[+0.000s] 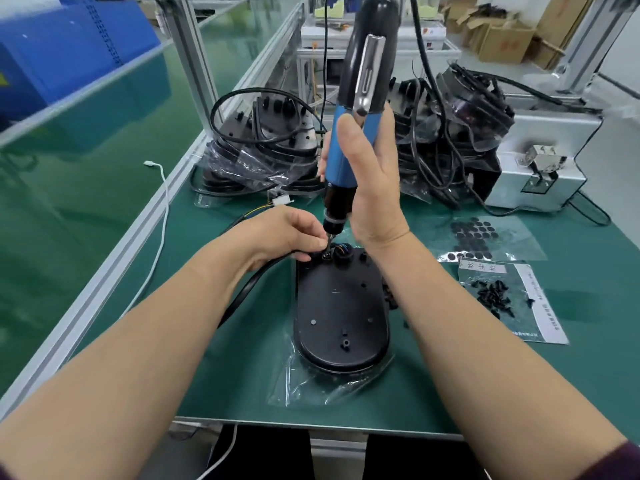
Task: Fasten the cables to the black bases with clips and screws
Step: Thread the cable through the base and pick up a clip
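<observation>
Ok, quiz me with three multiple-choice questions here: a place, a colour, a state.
1. The loose black screws lie: A on the labelled bag right of the black base; B on the floor; C inside the base.
2. The electric screwdriver has a grip that is: A red; B blue; C yellow.
3. The screwdriver is: A lying flat; B hanging untouched; C held upright, bit at the base.
Answers: A, they heap on the bag; B, the grip shows blue; C, the right hand grips it while the left hand holds the black cable.
</observation>
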Demonstrator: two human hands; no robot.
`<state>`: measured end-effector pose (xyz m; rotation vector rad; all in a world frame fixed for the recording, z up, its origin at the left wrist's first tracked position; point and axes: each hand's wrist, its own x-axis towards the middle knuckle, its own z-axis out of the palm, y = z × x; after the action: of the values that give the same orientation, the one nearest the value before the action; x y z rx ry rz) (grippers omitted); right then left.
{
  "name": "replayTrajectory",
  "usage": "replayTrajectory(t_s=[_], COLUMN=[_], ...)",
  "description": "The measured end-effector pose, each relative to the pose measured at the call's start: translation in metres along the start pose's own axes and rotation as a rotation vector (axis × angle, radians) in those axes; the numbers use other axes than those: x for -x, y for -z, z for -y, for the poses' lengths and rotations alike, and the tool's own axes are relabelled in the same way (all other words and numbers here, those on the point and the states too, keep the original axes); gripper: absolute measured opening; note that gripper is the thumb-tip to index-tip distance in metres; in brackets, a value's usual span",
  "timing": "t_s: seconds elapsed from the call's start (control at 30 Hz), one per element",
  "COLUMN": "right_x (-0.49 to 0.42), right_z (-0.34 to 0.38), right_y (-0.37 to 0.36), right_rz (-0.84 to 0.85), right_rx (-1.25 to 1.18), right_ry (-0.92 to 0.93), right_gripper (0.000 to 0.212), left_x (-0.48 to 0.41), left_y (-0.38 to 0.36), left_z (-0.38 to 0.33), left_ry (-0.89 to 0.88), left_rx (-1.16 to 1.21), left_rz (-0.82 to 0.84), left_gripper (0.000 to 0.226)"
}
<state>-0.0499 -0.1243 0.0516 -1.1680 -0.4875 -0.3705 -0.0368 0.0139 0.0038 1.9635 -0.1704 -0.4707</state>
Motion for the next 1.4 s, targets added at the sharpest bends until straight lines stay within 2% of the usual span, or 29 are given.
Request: replayTrajectory(t_s=[0.23, 0.33, 0.5, 0.8, 0.97, 1.1, 1.23, 1.4], right_x=[0.002, 0.001, -0.007, -0.005, -0.008, -0.008, -0.007, -0.012], right_z=[-0.004, -0.003, 0.003, -0.002, -0.002, -0.003, -0.001, 0.014], right_y=[-0.002, 0.001, 0.009, -0.009, -0.01, -0.012, -0.01, 0.006], right_rz=[-0.093, -0.148, -0.066, 0.047, 0.021, 0.016, 0.051, -0.021], right_rx=[-0.034, -0.029, -0.127, 0.019, 0.042, 0.067, 0.036, -0.082], right_ry=[0.043, 0.018, -0.077, -0.028, -0.025, -0.04, -0.075, -0.082], right_gripper=[0.011, 0.018, 0.027, 0.028, 0.024, 0.034, 0.033, 0.038], left_x=[0.002, 0.002, -0.001, -0.008, -0.011, -0.01, -0.008, -0.008], left_y=[-0.003, -0.003, 0.0, 0.0, 0.0, -0.003, -0.002, 0.001], left_z=[-0.002, -0.004, -0.005, 0.002, 0.008, 0.009, 0.008, 0.007], left_ry=[-0.065, -0.066, -0.058, -0.058, -0.088, -0.111, -0.117, -0.111], left_rx=[-0.109, -0.192, -0.318, -0.229, -0.228, -0.249, -0.219, -0.22], left_rz=[-0.029, 0.011, 0.052, 0.009, -0.005, -0.028, -0.025, 0.012], left_gripper=[0.02, 0.019, 0.013, 0.023, 0.008, 0.009, 0.011, 0.017])
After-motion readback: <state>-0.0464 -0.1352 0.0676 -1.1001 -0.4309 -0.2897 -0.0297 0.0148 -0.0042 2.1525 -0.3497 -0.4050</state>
